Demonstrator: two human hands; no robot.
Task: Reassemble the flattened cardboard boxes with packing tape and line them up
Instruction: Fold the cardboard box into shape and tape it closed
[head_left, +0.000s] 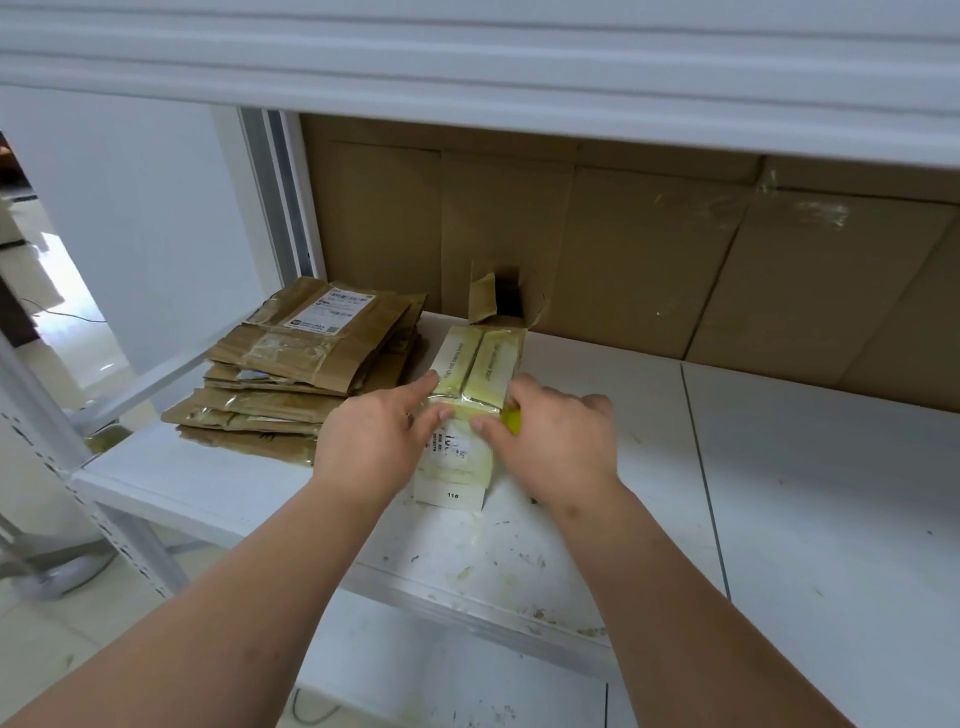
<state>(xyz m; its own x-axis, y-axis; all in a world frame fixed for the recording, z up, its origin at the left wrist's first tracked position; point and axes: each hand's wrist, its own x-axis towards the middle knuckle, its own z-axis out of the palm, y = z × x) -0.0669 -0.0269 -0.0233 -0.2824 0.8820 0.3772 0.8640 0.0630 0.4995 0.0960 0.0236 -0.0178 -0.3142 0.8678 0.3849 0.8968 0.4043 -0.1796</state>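
At the centre of the frame a small cardboard box stands on the white metal shelf, its near face carrying a white label marked "11#" and its top flaps closed under yellowish packing tape. The left hand presses on the box's left side, index finger stretched along the upper left edge and thumb laid across the taped seam, so it is flat against the box rather than closed round it. The right hand lies against the box's right side with the thumb on the seam; its fingers curl over a small yellow object, mostly hidden, and what that object is cannot be told. Just behind the box, toward the upper centre, a second small box sits with its flaps open. To the left of centre lies a stack of flattened cardboard boxes, well taped, the top one bearing a shipping label. Large brown cardboard sheets line the back of the shelf across the upper right. The shelf surface near the lower centre is speckled with scraps and stains.
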